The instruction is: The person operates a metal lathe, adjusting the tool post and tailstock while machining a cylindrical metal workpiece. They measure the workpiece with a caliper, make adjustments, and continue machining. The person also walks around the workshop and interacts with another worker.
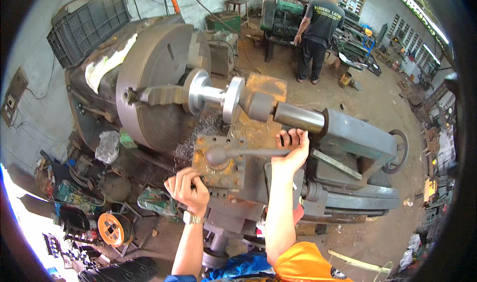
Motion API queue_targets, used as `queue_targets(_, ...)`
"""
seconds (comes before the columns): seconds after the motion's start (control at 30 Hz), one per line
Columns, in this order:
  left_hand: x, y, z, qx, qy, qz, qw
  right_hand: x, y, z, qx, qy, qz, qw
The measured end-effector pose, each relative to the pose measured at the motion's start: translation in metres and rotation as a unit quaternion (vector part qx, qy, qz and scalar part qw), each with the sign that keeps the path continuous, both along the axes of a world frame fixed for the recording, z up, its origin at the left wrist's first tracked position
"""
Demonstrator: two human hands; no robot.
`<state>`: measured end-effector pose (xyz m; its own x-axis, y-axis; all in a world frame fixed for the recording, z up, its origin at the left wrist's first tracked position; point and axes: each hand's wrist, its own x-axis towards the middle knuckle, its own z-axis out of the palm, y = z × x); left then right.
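A large lathe stands before me. My right hand (293,153) is at the free end of the tool post handle (256,153), its fingers loosely curled around it. The handle runs from a round knob over the square, rusty tool post (233,175). My left hand (189,190) is closed beside the post's left edge; what its fingers hold, if anything, is hidden. Beyond them, a shiny flanged metal workpiece (211,94) sits between the big chuck (154,83) and the tailstock centre (258,105).
The tailstock (355,135) with its handwheel (396,152) stands to the right. Metal chips (213,123) lie below the workpiece. A person (320,31) stands at another machine at the back. An orange cable reel (113,229) and clutter fill the lower left.
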<state>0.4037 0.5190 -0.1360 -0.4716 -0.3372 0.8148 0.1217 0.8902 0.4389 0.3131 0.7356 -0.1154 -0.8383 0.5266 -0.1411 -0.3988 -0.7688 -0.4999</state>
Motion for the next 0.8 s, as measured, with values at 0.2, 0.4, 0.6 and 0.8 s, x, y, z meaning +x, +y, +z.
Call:
queue_targets(0.2, 0.006, -0.005, -0.002, 0.015, -0.012, -0.016, 1.0, 0.023, -0.01, 0.014, 0.02, -0.076, -0.055, 0.995)
queue_targets(0.4, 0.006, -0.007, -0.005, 0.01, 0.025, -0.019, 0.999, 0.006, -0.009, 0.016, 0.084, -0.045, -0.034, 0.995)
queue_targets(0.6, 0.003, -0.009, -0.002, 0.019, 0.018, -0.014, 1.0, 0.03, -0.015, 0.026, 0.207, -0.048, -0.113, 0.971)
queue_targets(0.8, 0.005, -0.01, -0.001, 0.012, 0.039, -0.038, 0.998, 0.009, -0.011, 0.009, 0.335, -0.062, -0.167, 0.925)
